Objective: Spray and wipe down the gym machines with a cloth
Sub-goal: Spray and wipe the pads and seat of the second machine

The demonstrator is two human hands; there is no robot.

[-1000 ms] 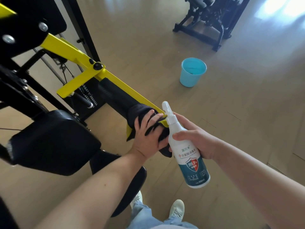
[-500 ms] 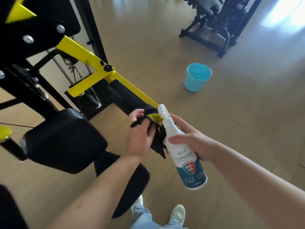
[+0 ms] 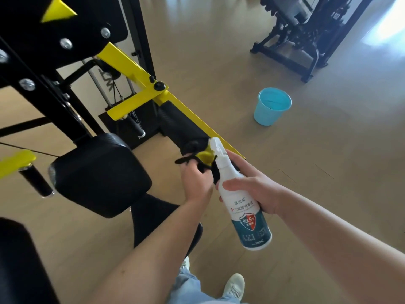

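A black and yellow gym machine (image 3: 135,69) fills the left side, with a yellow lever arm carrying a black foam roller (image 3: 179,126). My left hand (image 3: 196,183) grips a dark cloth (image 3: 206,165) at the near end of the roller, where a yellow end piece (image 3: 205,156) shows. Just to the right, my right hand (image 3: 254,189) holds a white spray bottle (image 3: 243,207) with a dark teal label, upright and slightly tilted, its nozzle beside the cloth.
A black padded seat part (image 3: 98,174) sits left of my hands. On the wooden floor stands a light blue bucket (image 3: 271,106). Another dark machine (image 3: 306,29) stands at the back right. My shoes (image 3: 233,286) are below.
My left hand has slid with the cloth off the roller's near end, uncovering the yellow end piece. The view has moved closer and shifted right; the bottle stays in my right hand.
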